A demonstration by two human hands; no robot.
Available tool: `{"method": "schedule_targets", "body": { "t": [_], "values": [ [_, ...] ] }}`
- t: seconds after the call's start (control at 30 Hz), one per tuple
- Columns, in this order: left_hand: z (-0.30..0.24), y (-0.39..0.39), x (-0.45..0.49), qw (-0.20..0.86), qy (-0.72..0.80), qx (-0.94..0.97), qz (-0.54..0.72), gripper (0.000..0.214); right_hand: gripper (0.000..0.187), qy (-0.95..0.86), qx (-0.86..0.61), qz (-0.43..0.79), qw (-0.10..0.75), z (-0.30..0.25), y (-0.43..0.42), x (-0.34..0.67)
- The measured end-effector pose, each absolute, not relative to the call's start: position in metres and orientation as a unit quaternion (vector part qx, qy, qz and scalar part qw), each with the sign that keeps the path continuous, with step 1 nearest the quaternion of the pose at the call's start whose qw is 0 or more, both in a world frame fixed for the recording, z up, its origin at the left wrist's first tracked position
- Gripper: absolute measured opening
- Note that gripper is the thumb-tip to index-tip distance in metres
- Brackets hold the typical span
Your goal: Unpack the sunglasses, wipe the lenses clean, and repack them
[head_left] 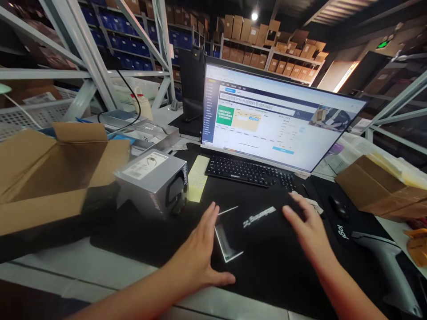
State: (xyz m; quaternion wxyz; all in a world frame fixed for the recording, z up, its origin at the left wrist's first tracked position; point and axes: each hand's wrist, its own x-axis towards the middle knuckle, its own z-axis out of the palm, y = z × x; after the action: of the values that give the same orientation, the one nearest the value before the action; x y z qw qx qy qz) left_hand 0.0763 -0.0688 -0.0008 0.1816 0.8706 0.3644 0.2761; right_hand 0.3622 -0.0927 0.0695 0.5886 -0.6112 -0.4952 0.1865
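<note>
A flat black box (256, 224) with silver lettering and a silver edge lies on the black desk mat (140, 235), in front of me. My left hand (200, 249) hovers open at the box's left end, fingers spread, close to its silver edge. At the box's right end, my right hand (307, 229) is open with its fingertips on or just above the lid. Neither hand grips anything. A grey product box (151, 182) with a white label stands to the left of my left hand.
A black keyboard (250, 171) and a lit monitor (276, 118) stand behind the box. A yellow label sheet (197, 178) lies beside the keyboard. An open cardboard carton (50, 169) sits left, another carton (380, 186) right, with a mouse (338, 206) and handheld scanner (387, 262).
</note>
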Motion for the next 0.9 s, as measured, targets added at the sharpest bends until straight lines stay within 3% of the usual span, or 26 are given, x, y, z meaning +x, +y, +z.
{"method": "schedule_targets", "body": {
  "t": [0.1,0.13,0.2,0.27,0.37,0.47,0.57,0.7,0.77,0.9],
  "values": [
    [-0.014,-0.076,0.08,0.205,0.396,0.852,0.275,0.129,0.023,-0.651,-0.653,0.057,0.383,0.06,-0.086,0.359],
    [-0.015,-0.076,0.081,0.212,0.405,0.846,0.274,0.123,0.028,-0.678,-0.65,0.022,0.342,0.056,-0.084,0.362],
    [-0.015,-0.076,0.082,0.224,0.412,0.841,0.27,0.117,0.044,-0.719,-0.634,0.004,0.284,0.048,-0.08,0.372],
    [-0.013,-0.076,0.083,0.204,0.405,0.849,0.272,0.112,0.048,-0.753,-0.616,0.022,0.231,0.04,-0.079,0.383],
    [-0.011,-0.079,0.082,0.056,0.378,0.863,0.331,0.093,0.05,-0.768,-0.616,-0.028,0.17,0.034,-0.084,0.387],
    [-0.001,-0.076,0.073,-0.128,0.351,0.814,0.444,0.081,0.054,-0.754,-0.626,-0.107,0.165,0.037,-0.099,0.379],
    [0.024,-0.062,0.053,-0.206,0.405,0.705,0.545,0.092,0.055,-0.732,-0.639,-0.13,0.196,0.043,-0.12,0.382],
    [0.052,-0.037,0.021,-0.128,0.545,0.635,0.532,0.109,0.051,-0.712,-0.674,-0.062,0.187,0.042,-0.126,0.428],
    [0.054,-0.027,0.009,-0.068,0.588,0.626,0.507,0.112,0.045,-0.707,-0.666,-0.016,0.238,0.034,-0.117,0.454],
    [0.05,-0.018,0.0,0.002,0.589,0.623,0.515,0.092,0.126,-0.756,-0.554,0.186,0.296,0.012,-0.101,0.462]
  ]
}}
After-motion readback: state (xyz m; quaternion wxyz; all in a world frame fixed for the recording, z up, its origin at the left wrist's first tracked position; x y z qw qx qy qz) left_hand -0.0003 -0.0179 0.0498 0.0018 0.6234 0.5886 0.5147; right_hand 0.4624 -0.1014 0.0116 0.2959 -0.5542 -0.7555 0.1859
